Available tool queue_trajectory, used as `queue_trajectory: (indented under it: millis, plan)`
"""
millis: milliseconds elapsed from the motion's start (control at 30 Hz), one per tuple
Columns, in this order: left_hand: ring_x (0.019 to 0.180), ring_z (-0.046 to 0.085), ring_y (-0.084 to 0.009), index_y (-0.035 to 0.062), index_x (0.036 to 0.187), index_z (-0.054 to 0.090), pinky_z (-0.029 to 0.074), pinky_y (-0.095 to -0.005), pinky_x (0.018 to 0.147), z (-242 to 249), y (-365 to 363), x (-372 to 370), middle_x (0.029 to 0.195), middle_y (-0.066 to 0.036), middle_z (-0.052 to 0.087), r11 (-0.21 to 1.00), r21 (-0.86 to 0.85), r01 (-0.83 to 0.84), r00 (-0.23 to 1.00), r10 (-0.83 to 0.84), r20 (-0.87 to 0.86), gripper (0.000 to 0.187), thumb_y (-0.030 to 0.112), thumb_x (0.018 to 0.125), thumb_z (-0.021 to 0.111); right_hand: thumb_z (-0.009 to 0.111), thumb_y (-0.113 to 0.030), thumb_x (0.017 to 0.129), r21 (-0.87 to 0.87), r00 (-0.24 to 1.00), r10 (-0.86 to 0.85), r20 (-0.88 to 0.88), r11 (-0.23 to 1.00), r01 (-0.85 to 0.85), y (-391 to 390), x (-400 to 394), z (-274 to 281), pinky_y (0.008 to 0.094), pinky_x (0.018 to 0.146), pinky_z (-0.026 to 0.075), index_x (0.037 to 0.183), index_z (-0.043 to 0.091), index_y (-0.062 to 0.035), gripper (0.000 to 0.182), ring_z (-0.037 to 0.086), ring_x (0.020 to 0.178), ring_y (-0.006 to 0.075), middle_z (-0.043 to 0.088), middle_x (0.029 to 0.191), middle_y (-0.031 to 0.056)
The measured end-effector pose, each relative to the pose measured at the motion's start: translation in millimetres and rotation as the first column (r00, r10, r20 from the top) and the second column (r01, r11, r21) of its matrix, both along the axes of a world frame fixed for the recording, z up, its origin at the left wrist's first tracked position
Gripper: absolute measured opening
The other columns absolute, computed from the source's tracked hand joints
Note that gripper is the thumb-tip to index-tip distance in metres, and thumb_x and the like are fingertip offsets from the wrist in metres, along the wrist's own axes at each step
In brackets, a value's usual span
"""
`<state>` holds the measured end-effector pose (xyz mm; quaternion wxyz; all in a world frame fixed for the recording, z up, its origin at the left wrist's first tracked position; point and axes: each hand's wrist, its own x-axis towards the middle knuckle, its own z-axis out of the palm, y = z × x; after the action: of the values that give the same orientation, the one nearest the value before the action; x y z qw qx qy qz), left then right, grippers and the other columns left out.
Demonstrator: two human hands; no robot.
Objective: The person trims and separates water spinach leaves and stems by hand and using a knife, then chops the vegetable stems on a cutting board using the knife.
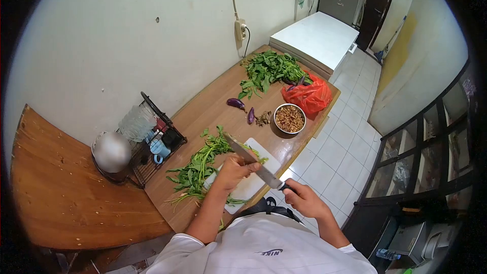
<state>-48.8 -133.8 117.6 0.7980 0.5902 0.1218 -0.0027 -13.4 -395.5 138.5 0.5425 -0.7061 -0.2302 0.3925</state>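
Observation:
My right hand point(306, 200) is wrapped round the black handle of a large kitchen knife point(266, 175). The wide blade points up and left, over the white cutting board point(265, 153). My left hand point(233, 173) is closed beside the blade, its fingertips at the metal; what they grip is hidden. Leafy green stems point(204, 158) lie in a loose heap on the board's left side and the table around it. A few cut green pieces point(262, 160) show just past the blade.
On the wooden table point(203, 106) are a bowl of brown chunks point(289, 118), a red plastic bag point(310, 95), eggplants point(235, 103), brown root pieces point(264, 118) and a pile of leafy greens point(271, 68). A dish rack point(160, 142) with glasses and a blue mug point(159, 148) stands left.

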Motion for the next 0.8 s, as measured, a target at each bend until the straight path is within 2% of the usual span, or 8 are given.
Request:
queue_trajectory:
  millis: [33,133,233,433,500,633,733,800]
  plan:
    - [0.067,0.054,-0.0064,0.0009,0.086,0.073,0.041,-0.0223,0.059,0.2,-9.0,2.0,0.075,0.000,0.064,0.999,-0.033,0.042,0.991,-0.038,0.131,0.020,0.018,0.083,0.082,0.048,-0.032,0.107,0.051,0.997,0.021,0.073,0.998,-0.024,4.2,-3.2,-2.3,0.0225,0.051,0.035,0.094,0.050,-0.0087,0.027,0.040,0.060,0.0041,0.047,0.071,-0.0040]
    - [0.075,0.056,-0.0093,0.0022,0.083,0.070,0.042,-0.0269,0.069,-0.3,-17.3,5.6,0.080,0.000,0.063,0.994,-0.062,0.086,0.957,-0.065,0.281,0.022,0.020,0.084,0.082,0.047,-0.031,0.107,0.070,0.999,-0.014,-0.035,0.997,0.017,8.5,-8.4,-13.5,0.0216,0.048,0.032,0.093,0.048,-0.0102,0.025,0.037,0.058,0.0038,0.044,0.069,-0.0046]
    - [0.078,0.059,-0.0106,0.0018,0.086,0.071,0.046,-0.0277,0.072,1.9,-18.0,4.7,0.085,-0.001,0.066,1.000,-0.005,0.001,0.982,0.000,0.187,0.023,0.021,0.083,0.083,0.046,-0.031,0.107,0.131,0.982,-0.041,-0.187,0.989,0.066,9.6,-11.4,-16.9,0.0208,0.047,0.028,0.093,0.046,-0.0110,0.024,0.033,0.057,0.0038,0.040,0.069,-0.0051]
    - [0.093,0.066,-0.0145,-0.0017,0.105,0.070,0.051,-0.0311,0.087,5.7,-11.6,1.6,0.100,-0.007,0.072,0.989,-0.145,0.032,0.994,-0.016,0.104,0.033,0.018,0.082,0.084,0.044,-0.031,0.108,0.183,0.908,-0.028,-0.418,0.976,0.114,8.5,-9.8,-11.2,0.0208,0.045,0.026,0.095,0.044,-0.0118,0.024,0.029,0.054,0.0041,0.037,0.069,-0.0043]
    - [0.096,0.067,-0.0150,-0.0022,0.111,0.069,0.052,-0.0321,0.090,10.5,-11.8,0.6,0.105,-0.008,0.073,0.956,-0.276,0.096,0.984,-0.049,0.173,0.037,0.015,0.081,0.084,0.044,-0.032,0.108,0.189,0.900,-0.032,-0.436,0.974,0.126,5.8,-7.0,-11.0,0.0208,0.045,0.026,0.095,0.044,-0.0117,0.024,0.029,0.054,0.0042,0.037,0.069,-0.0040]
    - [0.099,0.067,-0.0151,-0.0015,0.110,0.070,0.052,-0.0323,0.092,-7.9,-8.4,-2.1,0.107,-0.009,0.073,0.957,-0.276,0.092,0.985,-0.046,0.169,0.035,0.013,0.081,0.083,0.043,-0.033,0.108,0.213,0.903,-0.008,-0.429,0.971,0.110,6.1,-5.0,-10.5,0.0211,0.044,0.026,0.096,0.045,-0.0111,0.025,0.029,0.052,0.0045,0.038,0.070,-0.0033]
    - [0.095,0.068,-0.0138,-0.0014,0.109,0.071,0.053,-0.0301,0.087,-17.8,-7.5,-0.3,0.104,-0.008,0.074,0.976,-0.219,0.017,0.990,0.014,0.139,0.033,0.013,0.082,0.082,0.043,-0.032,0.108,0.217,0.911,-0.010,-0.411,0.970,0.108,7.5,-6.2,-16.7,0.0212,0.044,0.026,0.097,0.045,-0.0107,0.024,0.029,0.052,0.0045,0.038,0.070,-0.0030]
    - [0.091,0.068,-0.0128,-0.0005,0.109,0.072,0.054,-0.0288,0.084,-23.4,-2.3,0.8,0.101,-0.007,0.074,0.998,-0.033,0.049,0.997,-0.046,0.066,0.029,0.015,0.085,0.079,0.043,-0.032,0.108,0.201,0.914,-0.025,-0.405,0.973,0.116,7.6,-5.8,-13.8,0.0212,0.044,0.025,0.097,0.045,-0.0106,0.024,0.029,0.052,0.0045,0.038,0.070,-0.0030]
